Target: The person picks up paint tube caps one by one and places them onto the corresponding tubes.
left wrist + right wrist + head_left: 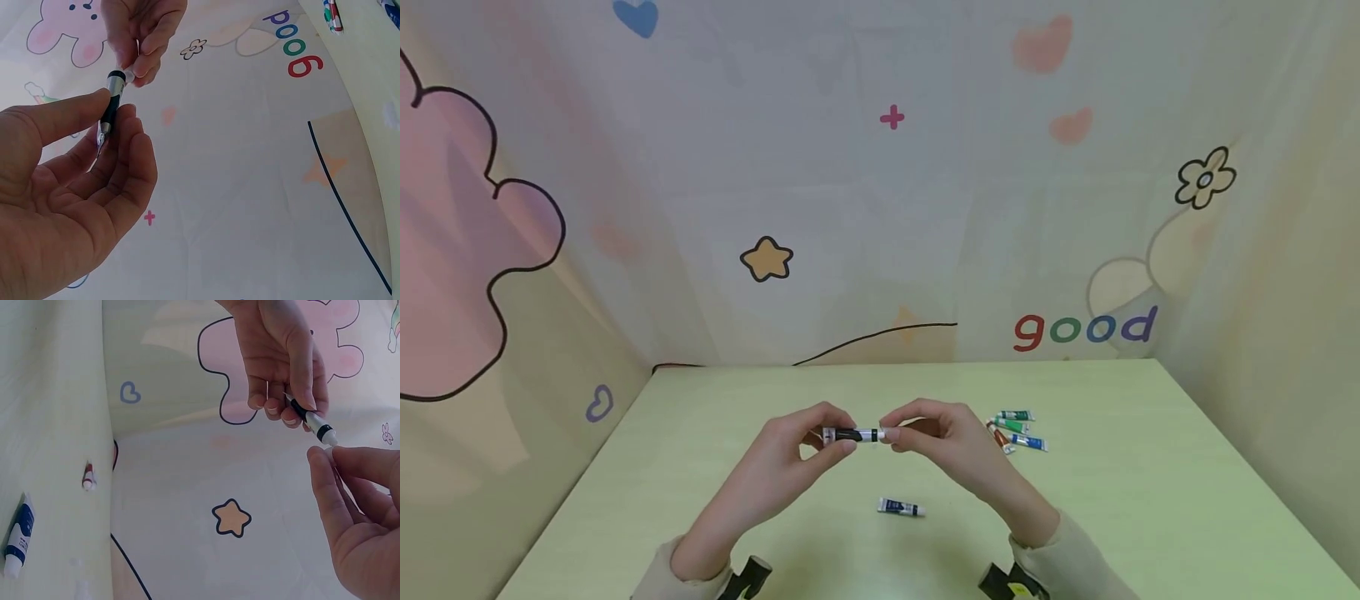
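Note:
My left hand (pixel 796 446) pinches a small paint tube (pixel 850 435) with a black label and silver body between thumb and fingers. It is held level above the table in the head view. At the tube's right end, my right hand (pixel 951 437) pinches a small white cap (pixel 330 454) between thumb and fingertips, close against the nozzle in the right wrist view. The tube's crimped tail (pixel 100 142) points back into the left palm. Below the hands, a dark blue paint tube (pixel 901 507) lies on the table.
Several paint tubes lie in a cluster beyond the right hand: a blue one (pixel 1028 442), an orange-brown one (pixel 1000 437) and green ones (pixel 1017 415). A small red-labelled tube (pixel 89 476) lies on the pale green table (pixel 1150 500). A printed curtain (pixel 850 183) surrounds the table's back and sides.

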A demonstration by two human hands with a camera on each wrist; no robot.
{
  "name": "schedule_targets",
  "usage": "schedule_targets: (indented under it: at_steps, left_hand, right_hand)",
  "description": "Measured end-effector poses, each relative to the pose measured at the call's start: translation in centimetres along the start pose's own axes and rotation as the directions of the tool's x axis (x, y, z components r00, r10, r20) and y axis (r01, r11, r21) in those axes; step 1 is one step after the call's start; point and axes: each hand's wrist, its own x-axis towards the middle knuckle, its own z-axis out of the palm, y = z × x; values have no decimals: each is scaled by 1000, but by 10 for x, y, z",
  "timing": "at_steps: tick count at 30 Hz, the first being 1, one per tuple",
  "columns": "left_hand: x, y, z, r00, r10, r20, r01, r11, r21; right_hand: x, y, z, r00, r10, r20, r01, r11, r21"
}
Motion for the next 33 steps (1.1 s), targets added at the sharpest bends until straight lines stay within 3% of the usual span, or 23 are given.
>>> schedule_targets:
  at_steps: [10,21,26,33]
  left_hand:
    - [-2,3,2,1000,-26,14,26,1000,8]
    - [-4,0,7,1000,28,12,-28,1000,-6]
    - [-4,1,9,999,32,13,-32,999,-4]
    - [-2,3,11,999,25,29,-25,1000,1]
  right_hand:
    - [-7,-2,3,1000,-2,-15,2,1000,2]
    - [-14,-1,6,999,-40,-30,39,999,-12]
    - [-14,1,7,998,-33,-47,31,999,-40]
    - [-15,2,4,998,-57,-17,57,998,0]
